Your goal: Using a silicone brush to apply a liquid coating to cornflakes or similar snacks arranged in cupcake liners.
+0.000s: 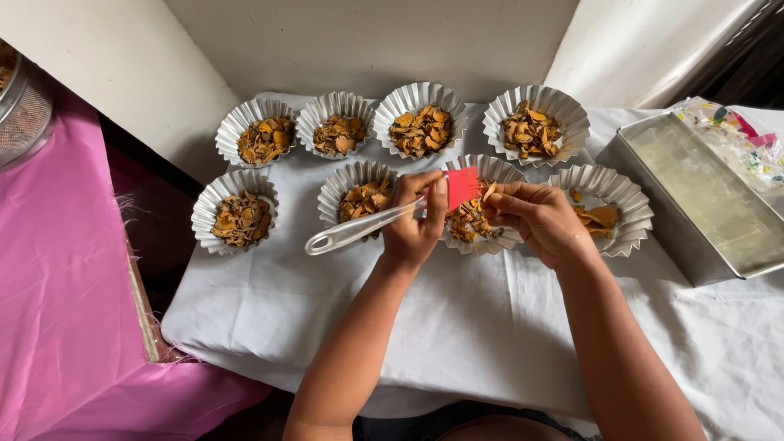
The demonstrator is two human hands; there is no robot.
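Observation:
My left hand (415, 220) grips a brush with a clear handle (355, 229) and red silicone bristles (461, 185). The bristles touch a small orange-brown chip (489, 193) that my right hand (535, 219) pinches between its fingertips. Both hands hover over a fluted foil cup (482, 166) filled with similar dried chips. Another foil cup (614, 204) to the right holds only a few pieces. Several more filled foil cups, among them one at the far left (235, 211) and one at the back (420, 122), stand in two rows on the white cloth.
A rectangular metal pan (701, 196) stands at the right, with a crinkled colourful wrapper (735, 135) behind it. The white cloth (457, 327) covers the table. A pink cloth (57, 269) lies to the left, with a metal sieve (23, 102) on it.

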